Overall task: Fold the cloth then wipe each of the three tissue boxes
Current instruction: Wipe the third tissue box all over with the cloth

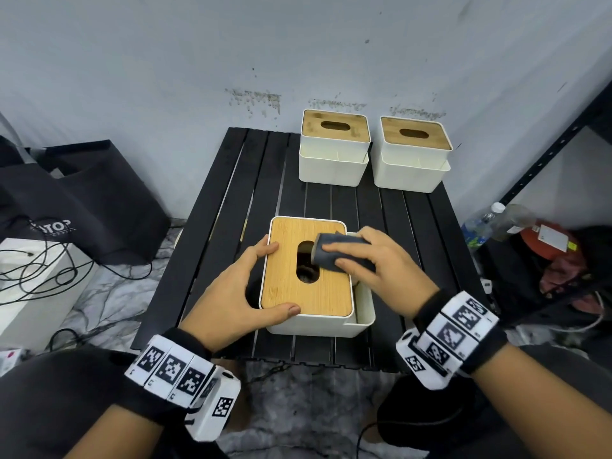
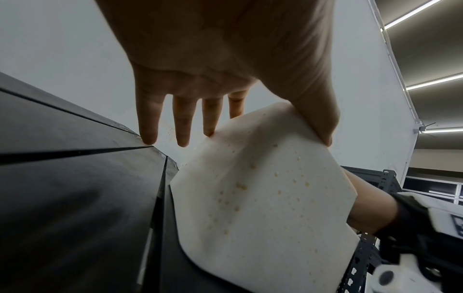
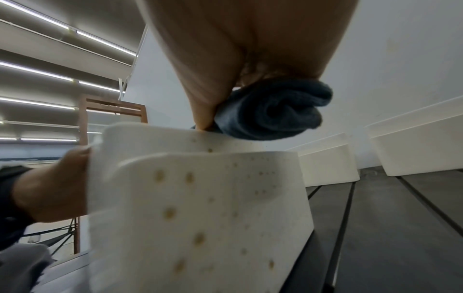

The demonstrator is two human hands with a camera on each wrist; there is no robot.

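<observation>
We see a black slatted desk (image 1: 228,180) against a stained pale wall (image 1: 298,44). Left of the desk, a black bag (image 1: 82,207) reads "TOP". The near tissue box (image 1: 308,270) sits at the desk's front, 2 tissue boxes (image 1: 334,147) at its back. Our left hand (image 1: 238,289) braces the near box, grip spread; our right hand (image 1: 374,260) has its grip curled around the folded cloth (image 1: 334,246), which lies on the lid.

Black sleeves (image 1: 66,392), white wristbands (image 1: 172,369) — black-square markers

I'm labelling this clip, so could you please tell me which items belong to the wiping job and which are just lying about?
Job:
folded dark grey cloth
near bamboo-lidded white tissue box
two far bamboo-lidded white tissue boxes

Lying about:
black fabric bag
clear plastic bottle
tangled black cables
</observation>
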